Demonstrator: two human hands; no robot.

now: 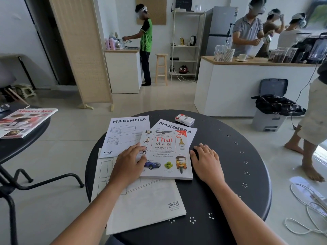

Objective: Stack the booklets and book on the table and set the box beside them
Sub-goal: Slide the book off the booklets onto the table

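Note:
A white Thai visual dictionary book point(167, 152) lies on the round black table point(235, 156), on top of a MAXIMERA booklet point(177, 127). A second MAXIMERA booklet point(123, 135) lies to its left, and a larger IKEA booklet point(146, 204) lies nearest me, partly under the book. A small red and white box point(184, 119) sits at the table's far side. My left hand point(128, 162) rests flat on the book's left edge, fingers spread. My right hand point(206, 160) lies flat on the table, its thumb touching the book's right edge. Neither hand grips anything.
A second dark table point(24, 149) with magazines point(23, 121) stands to the left. A bin with a black bag point(272, 106) and a white counter point(230, 82) are behind. A person's bare legs point(307, 152) stand at the right, with white cables point(309, 209) on the floor.

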